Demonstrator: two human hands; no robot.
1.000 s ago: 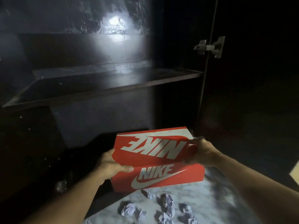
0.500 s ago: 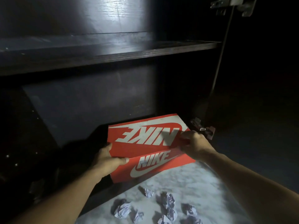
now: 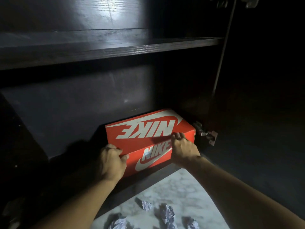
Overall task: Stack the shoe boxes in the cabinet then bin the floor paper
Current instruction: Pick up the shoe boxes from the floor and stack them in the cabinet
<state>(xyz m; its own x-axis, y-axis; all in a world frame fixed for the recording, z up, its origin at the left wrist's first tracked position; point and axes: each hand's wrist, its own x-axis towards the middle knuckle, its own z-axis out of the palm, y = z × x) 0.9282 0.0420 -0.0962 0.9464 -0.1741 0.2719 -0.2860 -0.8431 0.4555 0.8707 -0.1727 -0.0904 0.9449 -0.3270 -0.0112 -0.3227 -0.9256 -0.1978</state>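
Head view: a red shoe box (image 3: 149, 138) sits at the front of the cabinet's (image 3: 82, 100) bottom compartment, held by both hands.

Head view: the left hand (image 3: 112, 162) curls round the box's near left corner, thumb on the front face; the right hand (image 3: 184, 148) hooks its fingers over the lid's front edge near the right end. The box lies under the dark shelf (image 3: 107, 47), close to the door hinge (image 3: 207, 134) on its right. Crumpled paper balls (image 3: 167, 215) lie on the pale floor (image 3: 178, 187) below, not yet binned. My guess at the risks: the right fingers could lift the lid as they let go, a push could snag the box's corner on the hinge, and the gloom hides how deep the compartment runs.
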